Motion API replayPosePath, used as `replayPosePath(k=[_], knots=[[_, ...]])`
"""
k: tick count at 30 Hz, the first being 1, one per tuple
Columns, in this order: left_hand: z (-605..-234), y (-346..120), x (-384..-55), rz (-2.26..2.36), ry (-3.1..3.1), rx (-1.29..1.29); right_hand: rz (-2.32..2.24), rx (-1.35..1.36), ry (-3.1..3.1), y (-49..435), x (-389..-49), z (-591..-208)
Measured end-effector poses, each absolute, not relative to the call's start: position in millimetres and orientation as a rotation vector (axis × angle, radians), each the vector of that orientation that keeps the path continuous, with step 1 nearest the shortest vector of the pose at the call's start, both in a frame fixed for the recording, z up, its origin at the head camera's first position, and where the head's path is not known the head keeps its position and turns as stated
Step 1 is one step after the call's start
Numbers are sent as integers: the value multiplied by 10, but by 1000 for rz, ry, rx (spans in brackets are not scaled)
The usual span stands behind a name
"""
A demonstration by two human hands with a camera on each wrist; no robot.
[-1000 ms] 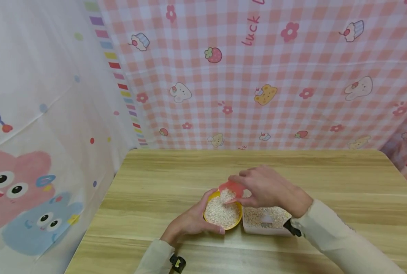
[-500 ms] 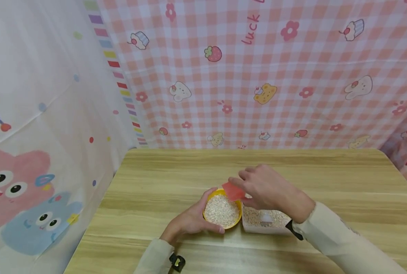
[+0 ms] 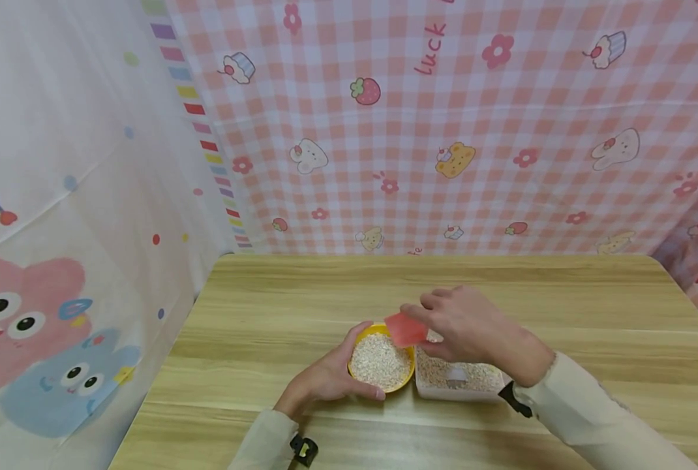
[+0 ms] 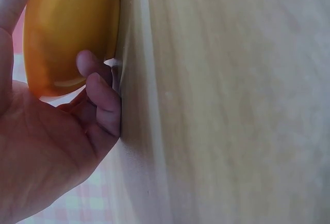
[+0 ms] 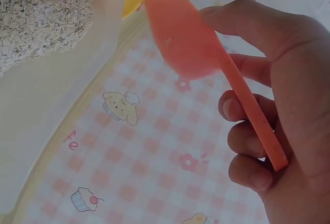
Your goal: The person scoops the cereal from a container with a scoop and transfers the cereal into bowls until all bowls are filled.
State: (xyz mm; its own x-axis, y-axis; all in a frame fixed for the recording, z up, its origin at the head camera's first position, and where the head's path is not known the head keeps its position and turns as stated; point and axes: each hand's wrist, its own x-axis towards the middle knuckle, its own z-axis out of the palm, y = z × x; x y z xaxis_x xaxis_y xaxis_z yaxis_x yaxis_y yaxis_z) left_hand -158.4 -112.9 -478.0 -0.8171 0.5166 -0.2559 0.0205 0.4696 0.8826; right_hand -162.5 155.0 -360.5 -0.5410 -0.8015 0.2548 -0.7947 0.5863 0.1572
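Observation:
A yellow bowl (image 3: 408, 381) full of oat flakes (image 3: 378, 361) stands on the table. My left hand (image 3: 327, 378) holds it from the left, with thumb and fingers spread round its side. The left wrist view shows the bowl's outer wall (image 4: 67, 33) and fingers curled under it by its foot. My right hand (image 3: 469, 326) grips a coral-pink scoop (image 3: 406, 329) by its flat handle, over the bowl's far right rim. The scoop is turned over, its underside up. In the right wrist view, fingers wrap the handle and the index finger lies against the scoop's head (image 5: 180, 36).
Right of the bowl, close beside it, stands a pale rectangular container (image 3: 457, 395) of oat flakes, partly under my right forearm. A pale tab shows at its near side. The wooden table (image 3: 255, 294) ends at a pink checked cloth (image 3: 337, 196) behind.
The scoop, earlier showing oats in it and tilted over the bowl, has been turned over and its oats tipped out. It has shifted slightly right with my right hand. The left hand stays put.

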Motion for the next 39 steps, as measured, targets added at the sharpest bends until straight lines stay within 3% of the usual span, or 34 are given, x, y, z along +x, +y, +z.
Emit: replayPosePath(k=[13,39], knots=[[-4759,-1111,-1560,1310,2252,425,207,1175,-2646,1912,-1527,-3607],[-4774,-1104,-1561,1307,2276,431,212,977,-2903,2437,-1421,-3929]])
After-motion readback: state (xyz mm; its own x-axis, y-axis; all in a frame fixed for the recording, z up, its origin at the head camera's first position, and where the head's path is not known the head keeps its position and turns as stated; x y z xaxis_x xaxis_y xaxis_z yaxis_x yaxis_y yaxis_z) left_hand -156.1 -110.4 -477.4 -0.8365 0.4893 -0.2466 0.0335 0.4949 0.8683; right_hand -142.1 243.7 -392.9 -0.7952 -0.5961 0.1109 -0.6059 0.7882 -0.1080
